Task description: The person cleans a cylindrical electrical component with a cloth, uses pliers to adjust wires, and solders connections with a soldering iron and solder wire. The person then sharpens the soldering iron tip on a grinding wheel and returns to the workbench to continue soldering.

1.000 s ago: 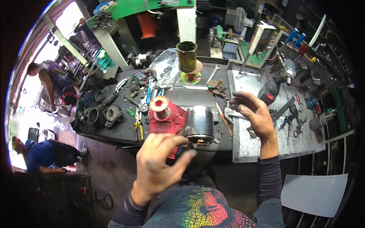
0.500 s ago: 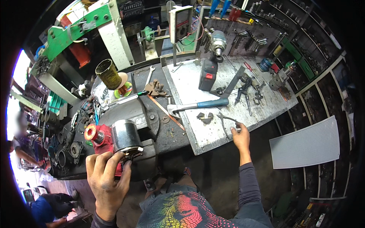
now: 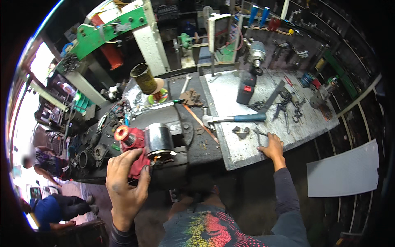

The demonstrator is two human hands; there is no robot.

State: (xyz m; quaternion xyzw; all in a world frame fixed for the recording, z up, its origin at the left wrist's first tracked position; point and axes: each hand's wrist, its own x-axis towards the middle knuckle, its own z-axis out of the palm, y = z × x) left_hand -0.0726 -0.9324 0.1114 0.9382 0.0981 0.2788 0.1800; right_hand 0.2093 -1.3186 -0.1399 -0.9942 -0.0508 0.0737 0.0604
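My left hand [image 3: 126, 185] is raised in front of the vise, thumb and forefinger apart with a gap between them. Just beyond it lie a red cloth [image 3: 139, 152] and a shiny metal cylinder [image 3: 159, 139], which rests on its side over the cloth. Wires and a small white piece stick out at the cylinder's near end. A spool of copper-coloured wire [image 3: 123, 133] stands left of it. On the white board, my right hand [image 3: 274, 149] closes over the handles of slim pliers [image 3: 259, 132], hiding most of them. Two dark curved pieces [image 3: 241, 131] lie beside the pliers.
A hammer [image 3: 238, 118] with a blue handle lies across the board [image 3: 224, 142]. Behind it stands a cordless impact wrench [image 3: 247, 82]. Loose metal parts crowd the bench's left side. A white perforated panel [image 3: 343, 171] leans at right. Two other people are at far left.
My left hand has drawn back from the cylinder's wire end, its fingers parting. My right hand has moved further over the pliers' handles. The whole view has shifted.
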